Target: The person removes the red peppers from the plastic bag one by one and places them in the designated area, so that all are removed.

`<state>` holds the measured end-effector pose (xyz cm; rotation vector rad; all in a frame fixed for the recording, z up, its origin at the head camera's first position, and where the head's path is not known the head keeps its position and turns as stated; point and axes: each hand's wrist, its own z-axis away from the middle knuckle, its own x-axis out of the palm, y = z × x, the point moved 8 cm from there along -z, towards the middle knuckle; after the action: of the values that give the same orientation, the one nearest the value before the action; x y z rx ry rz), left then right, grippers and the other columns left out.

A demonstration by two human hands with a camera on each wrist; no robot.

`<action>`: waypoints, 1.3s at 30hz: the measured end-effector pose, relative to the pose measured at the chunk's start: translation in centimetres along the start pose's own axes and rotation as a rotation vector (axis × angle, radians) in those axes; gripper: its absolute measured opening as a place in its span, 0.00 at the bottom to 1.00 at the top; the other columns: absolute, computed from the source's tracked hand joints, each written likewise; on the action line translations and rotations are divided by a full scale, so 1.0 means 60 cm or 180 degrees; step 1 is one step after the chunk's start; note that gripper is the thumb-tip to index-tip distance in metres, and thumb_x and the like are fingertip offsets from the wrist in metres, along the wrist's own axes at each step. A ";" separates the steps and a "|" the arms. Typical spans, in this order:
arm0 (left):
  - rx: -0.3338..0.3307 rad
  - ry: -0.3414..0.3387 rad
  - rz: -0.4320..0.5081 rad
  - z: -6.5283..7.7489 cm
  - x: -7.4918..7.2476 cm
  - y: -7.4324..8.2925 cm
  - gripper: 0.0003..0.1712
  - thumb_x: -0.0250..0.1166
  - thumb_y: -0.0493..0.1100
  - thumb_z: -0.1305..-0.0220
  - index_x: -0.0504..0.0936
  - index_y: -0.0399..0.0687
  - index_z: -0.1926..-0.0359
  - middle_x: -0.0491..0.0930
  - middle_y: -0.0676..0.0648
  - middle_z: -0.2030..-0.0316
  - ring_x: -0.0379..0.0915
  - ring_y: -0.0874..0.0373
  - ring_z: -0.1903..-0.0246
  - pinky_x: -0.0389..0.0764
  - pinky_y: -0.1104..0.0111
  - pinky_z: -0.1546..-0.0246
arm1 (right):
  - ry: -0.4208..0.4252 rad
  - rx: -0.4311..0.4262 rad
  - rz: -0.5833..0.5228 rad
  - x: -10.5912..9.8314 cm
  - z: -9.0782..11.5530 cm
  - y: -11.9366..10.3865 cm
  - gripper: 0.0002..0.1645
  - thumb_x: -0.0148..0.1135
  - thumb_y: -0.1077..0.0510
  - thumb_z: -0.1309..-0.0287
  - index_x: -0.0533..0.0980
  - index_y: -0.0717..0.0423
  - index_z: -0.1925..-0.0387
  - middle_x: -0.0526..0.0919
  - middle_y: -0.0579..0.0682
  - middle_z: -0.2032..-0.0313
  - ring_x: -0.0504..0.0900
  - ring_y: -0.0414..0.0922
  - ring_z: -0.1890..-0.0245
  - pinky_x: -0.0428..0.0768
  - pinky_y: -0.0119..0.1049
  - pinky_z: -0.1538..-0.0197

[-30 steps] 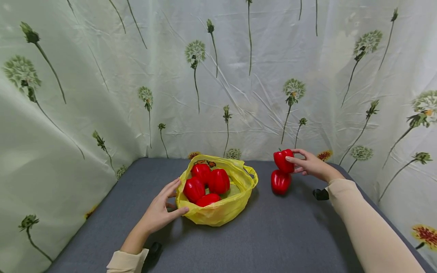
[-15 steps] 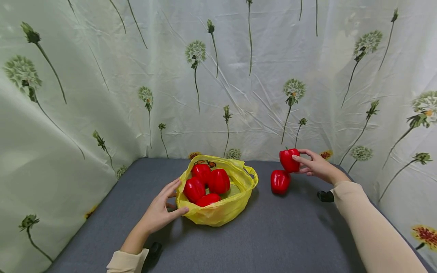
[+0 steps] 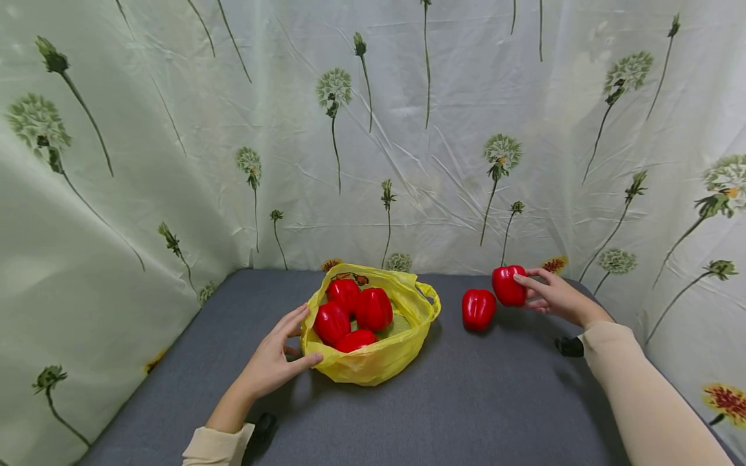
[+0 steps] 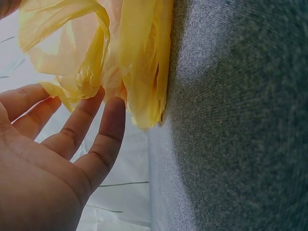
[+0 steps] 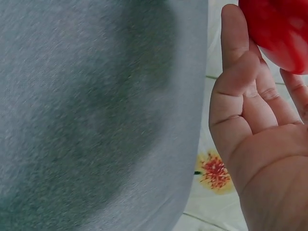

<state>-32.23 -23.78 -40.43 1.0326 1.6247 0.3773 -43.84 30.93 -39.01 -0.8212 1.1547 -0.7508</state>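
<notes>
In the head view, a yellow plastic bag [image 3: 373, 366] stands with its mouth spread wide, and several red bell peppers [image 3: 374, 309] lie inside it. My left hand [image 3: 271, 362] is at the bag's left side, thumb along the front rim; in the left wrist view its fairly straight fingers touch the yellow plastic [image 4: 144, 62]. Over at the right, my right hand [image 3: 556, 296] holds a red bell pepper [image 3: 509, 286] between thumb and fingers. Another red bell pepper [image 3: 479, 310] rests on the table just left of it. The right wrist view shows only part of the held pepper [image 5: 281, 33].
A dark grey cloth covers the table [image 3: 443, 414]. Behind and at both sides hangs a pale curtain [image 3: 402, 129] printed with dandelions. One handle loop [image 3: 430, 294] of the bag sticks out at its right.
My right hand has carried its pepper to the right, off the top of the other pepper, and down beside it. My left hand and the bag have stayed still.
</notes>
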 end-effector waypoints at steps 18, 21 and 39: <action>-0.0018 -0.0002 -0.0047 -0.002 0.001 -0.002 0.51 0.78 0.51 0.36 0.65 0.43 0.18 0.61 0.39 0.18 0.80 0.39 0.38 0.86 0.65 0.53 | -0.0176 0.0303 -0.0135 0.013 0.008 0.054 0.47 0.50 0.33 0.20 0.53 0.65 0.23 0.83 0.51 0.58 0.93 0.46 0.63 0.88 0.36 0.57; -0.0006 -0.0006 -0.0049 -0.002 0.001 -0.001 0.51 0.78 0.51 0.35 0.65 0.43 0.18 0.61 0.39 0.18 0.80 0.39 0.38 0.86 0.65 0.53 | -0.0166 0.0348 -0.0155 0.015 0.009 0.057 0.48 0.51 0.32 0.21 0.53 0.64 0.23 0.84 0.51 0.58 0.93 0.46 0.62 0.88 0.37 0.56; -0.0022 -0.0020 -0.0039 -0.001 0.002 -0.001 0.51 0.78 0.52 0.35 0.64 0.44 0.18 0.60 0.39 0.18 0.80 0.39 0.37 0.86 0.65 0.53 | -0.0132 0.0370 0.0068 0.025 0.003 0.060 0.49 0.48 0.30 0.21 0.56 0.65 0.23 0.87 0.48 0.58 0.92 0.43 0.60 0.84 0.35 0.60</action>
<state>-32.32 -23.69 -40.54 1.0173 1.6225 0.3708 -43.00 31.48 -42.80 -0.7231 1.0710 -0.7726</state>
